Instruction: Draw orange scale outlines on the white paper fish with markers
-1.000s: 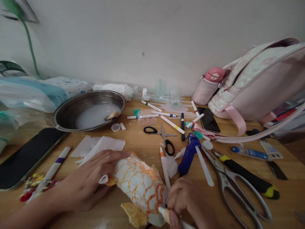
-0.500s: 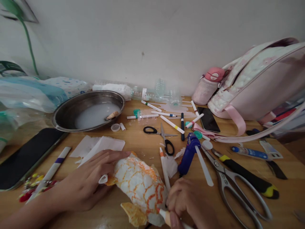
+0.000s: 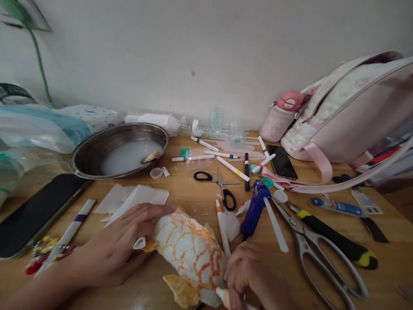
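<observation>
Head view: I can see a white model [image 3: 190, 252] with orange lines lying on the worktop [image 3: 151, 288], between the two hands. The left hand [image 3: 124, 243] grasps its left end, fingers laid over the top; the right hand [image 3: 250, 275] pinches a white marker [image 3: 226, 297], tip against the model's other end. A blue glue gun [image 3: 253, 213] sits just beyond that hand.

pink backpack [image 3: 358, 120], pink-capped bottle [image 3: 278, 122] beside it, green cable [image 3: 39, 60]

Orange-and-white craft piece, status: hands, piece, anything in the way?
Left hand on left end of craft piece. Right hand gripping uncapped marker, tip at near end. White surface, orange lines. Orange-banded marker close alongside.
</observation>
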The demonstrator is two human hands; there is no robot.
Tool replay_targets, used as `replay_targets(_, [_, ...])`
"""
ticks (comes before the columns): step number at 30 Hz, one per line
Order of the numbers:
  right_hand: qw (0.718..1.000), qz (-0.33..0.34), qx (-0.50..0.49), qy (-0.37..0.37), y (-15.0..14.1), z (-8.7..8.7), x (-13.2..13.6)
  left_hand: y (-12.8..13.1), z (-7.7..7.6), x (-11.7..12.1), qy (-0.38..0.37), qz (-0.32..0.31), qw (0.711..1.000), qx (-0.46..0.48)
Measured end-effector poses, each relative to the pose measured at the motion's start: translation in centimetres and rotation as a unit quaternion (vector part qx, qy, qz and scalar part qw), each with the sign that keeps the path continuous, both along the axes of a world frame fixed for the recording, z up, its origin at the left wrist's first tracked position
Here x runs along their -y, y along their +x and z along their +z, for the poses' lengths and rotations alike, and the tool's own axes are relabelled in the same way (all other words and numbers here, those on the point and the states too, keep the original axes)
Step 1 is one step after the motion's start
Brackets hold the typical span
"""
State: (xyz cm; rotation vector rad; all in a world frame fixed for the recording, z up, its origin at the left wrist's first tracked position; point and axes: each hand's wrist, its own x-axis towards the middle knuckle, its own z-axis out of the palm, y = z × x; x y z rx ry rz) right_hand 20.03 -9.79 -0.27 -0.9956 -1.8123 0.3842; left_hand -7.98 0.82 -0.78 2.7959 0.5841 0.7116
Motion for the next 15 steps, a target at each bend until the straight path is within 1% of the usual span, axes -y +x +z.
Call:
replay_targets(5, [1.0, 0.004, -0.008, -0.007, -0.1, 0.1, 0.0, -0.1, 0.1, 0.1, -0.007, 0.004, 1.0, 0.011])
replay_targets(7, [1.0, 0.001, -0.004, -0.006, 0.0, 0.0, 0.2, 0.0, 0.2, 0.2, 0.006, 0.006, 1.0, 0.011])
replay_targets(9, [1.0, 0.013, -0.003, -0.003, 0.2, 0.0, 0.3, 0.2, 0.3, 0.2, 0.028, 0.009, 1.0, 0.007])
replay_targets(12, [0.999, 0.03, 0.014, -0.005, 0.7, 0.0, 0.2, 0.5, 0.5, 0.2, 0.047, 0.022, 0.999, 0.006])
replay_targets(15, [0.997, 0.034, 0.063, 0.028, 1.1, 0.2, -0.2, 0.6, 0.5, 0.2, 0.039, 0.029, 0.999, 0.01])
